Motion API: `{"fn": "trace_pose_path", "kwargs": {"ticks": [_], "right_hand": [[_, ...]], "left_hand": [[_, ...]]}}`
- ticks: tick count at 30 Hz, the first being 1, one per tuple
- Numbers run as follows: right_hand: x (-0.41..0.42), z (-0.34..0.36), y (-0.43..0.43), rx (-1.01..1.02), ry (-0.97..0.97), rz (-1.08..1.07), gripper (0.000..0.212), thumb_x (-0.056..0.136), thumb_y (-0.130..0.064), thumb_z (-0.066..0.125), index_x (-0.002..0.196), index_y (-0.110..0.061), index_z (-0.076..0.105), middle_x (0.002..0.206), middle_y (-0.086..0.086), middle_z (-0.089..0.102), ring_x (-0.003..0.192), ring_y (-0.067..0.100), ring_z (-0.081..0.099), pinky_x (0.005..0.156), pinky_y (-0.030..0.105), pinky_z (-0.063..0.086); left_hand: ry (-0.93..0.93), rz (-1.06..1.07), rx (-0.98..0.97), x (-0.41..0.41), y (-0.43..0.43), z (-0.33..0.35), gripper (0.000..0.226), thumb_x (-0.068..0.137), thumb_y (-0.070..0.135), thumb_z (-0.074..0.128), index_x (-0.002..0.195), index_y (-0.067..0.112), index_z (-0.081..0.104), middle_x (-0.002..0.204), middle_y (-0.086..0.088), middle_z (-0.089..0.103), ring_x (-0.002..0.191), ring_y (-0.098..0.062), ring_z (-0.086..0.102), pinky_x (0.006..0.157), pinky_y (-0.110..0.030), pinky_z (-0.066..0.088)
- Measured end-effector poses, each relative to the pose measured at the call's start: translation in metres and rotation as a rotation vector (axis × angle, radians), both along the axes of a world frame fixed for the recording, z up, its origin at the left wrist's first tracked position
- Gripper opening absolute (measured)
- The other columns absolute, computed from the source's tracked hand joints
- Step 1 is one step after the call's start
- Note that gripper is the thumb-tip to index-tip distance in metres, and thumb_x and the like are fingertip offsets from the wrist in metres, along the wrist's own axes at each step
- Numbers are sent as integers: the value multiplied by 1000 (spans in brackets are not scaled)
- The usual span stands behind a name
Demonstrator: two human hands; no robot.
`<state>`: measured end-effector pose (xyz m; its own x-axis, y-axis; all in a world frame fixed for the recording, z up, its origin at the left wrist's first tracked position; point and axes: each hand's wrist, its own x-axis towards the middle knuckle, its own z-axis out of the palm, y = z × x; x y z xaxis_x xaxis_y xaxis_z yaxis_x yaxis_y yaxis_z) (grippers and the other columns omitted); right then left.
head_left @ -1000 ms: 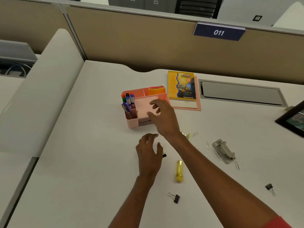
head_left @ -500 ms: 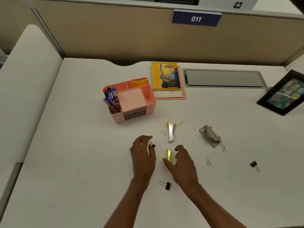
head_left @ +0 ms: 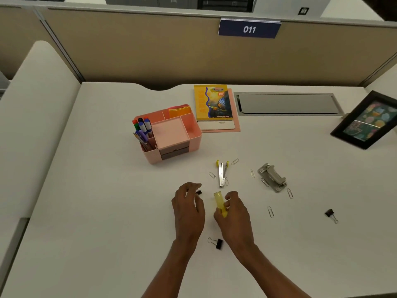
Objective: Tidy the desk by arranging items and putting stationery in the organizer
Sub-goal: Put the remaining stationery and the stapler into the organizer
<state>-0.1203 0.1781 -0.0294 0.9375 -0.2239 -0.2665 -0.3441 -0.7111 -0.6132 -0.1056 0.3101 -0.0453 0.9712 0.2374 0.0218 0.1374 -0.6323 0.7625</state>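
Head view: the right hand [head_left: 235, 218], just below the frame's centre, grips a yellow piece [head_left: 219, 201], thumb and fingers curled round its lower half. The piece's long axis runs nearly up and down the frame. Its free, rounded end points toward the top, at the metal stapler [head_left: 221, 174] just above, which lies on the same line.

The left hand [head_left: 189, 211] is just left of the piece, fingers curled, with a small black clip [head_left: 199, 192] at its fingertips. Whether they pinch it I cannot tell.

A binder clip [head_left: 217, 243] lies on the desk [head_left: 107, 211] between the wrists, and another [head_left: 330, 214] sits far right. The pink organizer [head_left: 152, 157], holding markers [head_left: 142, 125], stands above and left of centre, with a book [head_left: 211, 102] just to its right.
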Motion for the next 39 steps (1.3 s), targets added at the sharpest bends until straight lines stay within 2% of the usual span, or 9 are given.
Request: {"fn": "trace_pose_path", "kwargs": {"ticks": [5, 8, 11, 16, 19, 21, 26, 29, 39], "right_hand": [[20, 26, 14, 139, -298, 25, 23, 92, -23, 70, 113, -24, 62, 100, -9, 61, 89, 11, 61, 79, 26, 57], [41, 52, 31, 186, -472, 124, 25, 93, -18, 68, 118, -19, 66, 111, -7, 58, 98, 8, 59, 84, 23, 54], [69, 79, 57, 251, -531, 168, 25, 90, -23, 72, 114, -20, 64, 107, -6, 62, 91, 12, 60, 79, 18, 53], [124, 106, 106, 204, -658, 310, 30, 93, -21, 69, 122, -17, 65, 120, 3, 60, 105, 5, 55, 90, 8, 48], [150, 110, 127, 118, -688, 383, 32, 97, -21, 63, 128, -19, 63, 125, 4, 56, 110, 11, 58, 93, 19, 51], [162, 108, 135, 102, -694, 403, 33, 96, -18, 64, 129, -18, 62, 127, 4, 58, 111, 15, 60, 93, 25, 54], [181, 97, 145, 132, -620, 435, 29, 93, -15, 68, 121, -19, 60, 123, 0, 61, 105, 10, 58, 89, 20, 52], [187, 89, 152, 132, -559, 530, 26, 93, -12, 67, 118, -18, 62, 122, 1, 60, 104, 11, 58, 89, 25, 55], [199, 86, 154, 114, -327, 662, 27, 96, -16, 63, 122, -13, 69, 125, 4, 64, 109, 17, 60, 94, 21, 47]], "left_hand": [[-3, 62, 14, 4, 7, -4, 40, 93, 4, 55, 123, 30, 58, 129, 10, 54, 123, -8, 47, 105, -31, 41], [18, 83, 13, 7, 11, -3, 39, 93, 5, 55, 123, 30, 57, 131, 10, 53, 124, -9, 46, 105, -22, 35], [40, 103, 14, 9, 15, 0, 39, 93, 6, 56, 122, 32, 56, 131, 11, 54, 123, -10, 47, 102, -13, 27], [-4, 142, 5, 14, 21, 8, 45, 92, 6, 62, 123, 36, 48, 131, 8, 56, 121, -10, 49, 100, -22, 36], [-9, 165, -3, 15, 26, 9, 44, 91, 6, 63, 122, 35, 51, 132, 8, 55, 121, -10, 49, 100, -22, 37], [-6, 160, -3, 17, 30, 9, 40, 92, 7, 60, 121, 35, 54, 131, 11, 53, 121, -8, 48, 103, -24, 40], [-22, 190, -50, 30, 40, 15, 39, 94, 11, 59, 126, 34, 59, 134, 10, 54, 121, -10, 51, 100, -19, 39], [-88, 198, -74, 45, 49, 23, 40, 93, 7, 61, 128, 26, 62, 131, 5, 58, 115, -12, 57, 95, -19, 43], [-143, 302, -147, 85, 75, 33, 38, 93, 10, 63, 131, 16, 62, 130, -1, 64, 117, -18, 62, 99, -39, 54]]}}
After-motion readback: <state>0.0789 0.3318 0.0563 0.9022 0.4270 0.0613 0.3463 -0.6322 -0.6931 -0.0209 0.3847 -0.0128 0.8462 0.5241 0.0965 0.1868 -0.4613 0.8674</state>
